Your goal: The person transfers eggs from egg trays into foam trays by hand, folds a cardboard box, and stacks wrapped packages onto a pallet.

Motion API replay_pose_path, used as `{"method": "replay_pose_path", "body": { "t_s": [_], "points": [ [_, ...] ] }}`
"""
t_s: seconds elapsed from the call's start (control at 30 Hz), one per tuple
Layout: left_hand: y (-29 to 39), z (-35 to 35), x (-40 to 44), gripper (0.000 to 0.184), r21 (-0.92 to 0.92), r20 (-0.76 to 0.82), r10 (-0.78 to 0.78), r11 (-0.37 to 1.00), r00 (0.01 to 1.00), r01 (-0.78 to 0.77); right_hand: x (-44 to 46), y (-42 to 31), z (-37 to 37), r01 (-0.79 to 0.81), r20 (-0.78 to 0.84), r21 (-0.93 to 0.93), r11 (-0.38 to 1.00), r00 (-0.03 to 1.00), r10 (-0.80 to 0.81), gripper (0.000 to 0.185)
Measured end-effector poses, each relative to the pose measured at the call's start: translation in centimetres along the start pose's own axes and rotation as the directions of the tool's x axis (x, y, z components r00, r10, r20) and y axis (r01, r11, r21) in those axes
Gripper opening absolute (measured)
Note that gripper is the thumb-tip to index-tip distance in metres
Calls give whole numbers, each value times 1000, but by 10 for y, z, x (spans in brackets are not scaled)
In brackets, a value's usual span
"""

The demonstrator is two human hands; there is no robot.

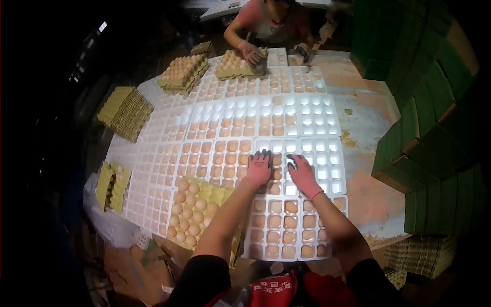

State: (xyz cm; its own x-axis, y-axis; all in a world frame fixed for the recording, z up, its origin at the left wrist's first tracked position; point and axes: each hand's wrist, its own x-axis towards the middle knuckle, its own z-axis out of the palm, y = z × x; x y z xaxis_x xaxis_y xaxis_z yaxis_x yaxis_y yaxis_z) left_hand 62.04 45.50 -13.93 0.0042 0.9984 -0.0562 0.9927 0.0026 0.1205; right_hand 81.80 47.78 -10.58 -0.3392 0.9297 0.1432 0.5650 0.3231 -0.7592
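My left hand (pixel 259 167), in a pink glove with dark fingertips, reaches over a white foam tray (pixel 262 145), its fingers over the egg pockets. Whether it grips an egg is hidden beneath it. Just right of it, my right hand (pixel 300 171), gloved alike, hovers above pockets of the same tray, fingers apart with nothing visible between them. An egg (pixel 276 175) lies in a pocket between the hands. Nearer me, a white tray (pixel 282 213) holds rows of eggs. Beside my left forearm, a yellow pulp carton (pixel 203 191) carries several eggs.
Across the table a co-worker (pixel 273 25) has gloved hands near a carton of eggs (pixel 232 64). Egg cartons (pixel 181 69) and stacked empty cartons (pixel 125 111) stand at the left. Green boxes (pixel 409 133) line the right side. Bare tabletop (pixel 376 176) shows beside them.
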Motion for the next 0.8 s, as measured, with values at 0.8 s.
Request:
{"method": "replay_pose_path", "body": {
  "t_s": [0.8],
  "points": [
    [-168,-114,-382,55,-86,-16,231,969,973,-231,-231,-258,159,696,547,-362,620,697,-464,53]
  ]
}}
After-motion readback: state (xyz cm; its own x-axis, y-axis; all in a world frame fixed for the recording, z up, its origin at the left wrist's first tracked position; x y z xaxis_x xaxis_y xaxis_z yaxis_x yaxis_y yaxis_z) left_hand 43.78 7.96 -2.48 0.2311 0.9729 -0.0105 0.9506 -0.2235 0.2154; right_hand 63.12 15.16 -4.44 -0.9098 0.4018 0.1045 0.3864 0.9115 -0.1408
